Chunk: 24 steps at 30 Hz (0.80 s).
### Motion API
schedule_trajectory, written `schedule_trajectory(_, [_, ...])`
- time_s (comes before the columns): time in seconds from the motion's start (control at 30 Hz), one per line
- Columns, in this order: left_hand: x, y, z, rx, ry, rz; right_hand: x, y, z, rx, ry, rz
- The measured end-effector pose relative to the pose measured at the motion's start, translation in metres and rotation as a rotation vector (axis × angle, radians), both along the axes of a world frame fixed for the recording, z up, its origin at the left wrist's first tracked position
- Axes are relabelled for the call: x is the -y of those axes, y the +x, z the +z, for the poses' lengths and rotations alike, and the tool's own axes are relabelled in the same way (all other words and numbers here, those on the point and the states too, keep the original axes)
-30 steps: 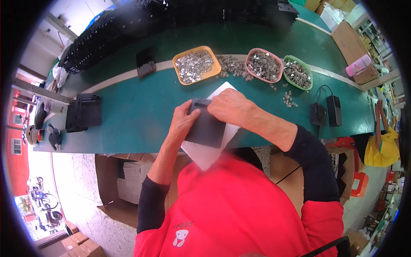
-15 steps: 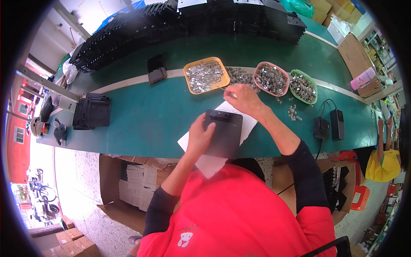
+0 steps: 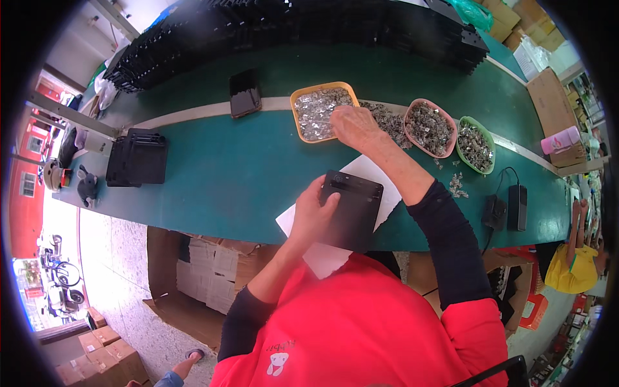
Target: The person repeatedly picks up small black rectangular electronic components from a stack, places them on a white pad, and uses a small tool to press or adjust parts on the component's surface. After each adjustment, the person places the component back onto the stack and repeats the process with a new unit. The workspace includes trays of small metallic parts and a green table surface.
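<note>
The yellow tray (image 3: 297, 122) lies left of my right hand (image 3: 356, 127), whose pinch I cannot make out, while my left hand (image 3: 314, 216) clasps the black plate (image 3: 354, 218), long axis bodyward.

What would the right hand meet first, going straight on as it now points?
Probably small silvery metal pieces in the yellow, rounded-square plastic tray; how high the right hand sits is unclear.

A grey toy (image 3: 87, 188) sits at the left end of the green table (image 3: 213, 187). A pink cylinder (image 3: 560, 140) is beside a cardboard box (image 3: 553, 106). Motorbikes (image 3: 66, 274) stand beyond the pale floor (image 3: 116, 274); a person in yellow (image 3: 572, 269) is far right.
</note>
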<state>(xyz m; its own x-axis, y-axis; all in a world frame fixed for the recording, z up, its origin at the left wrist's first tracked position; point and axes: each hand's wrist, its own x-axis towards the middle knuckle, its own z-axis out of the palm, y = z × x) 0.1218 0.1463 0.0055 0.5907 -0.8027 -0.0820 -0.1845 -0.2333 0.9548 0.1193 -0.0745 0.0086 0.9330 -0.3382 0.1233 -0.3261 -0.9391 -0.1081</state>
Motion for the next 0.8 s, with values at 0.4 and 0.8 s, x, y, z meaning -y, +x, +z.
schedule_trajectory(0.4, [0.000, 0.003, 0.000, 0.018, -0.040, -0.004, 0.021, 0.005, -0.009, 0.061, -0.054, 0.172])
schedule_trajectory(0.8, [0.000, 0.023, -0.006, -0.380, -0.056, -0.183, 0.037, -0.004, -0.010, 0.085, 0.131, 0.112])
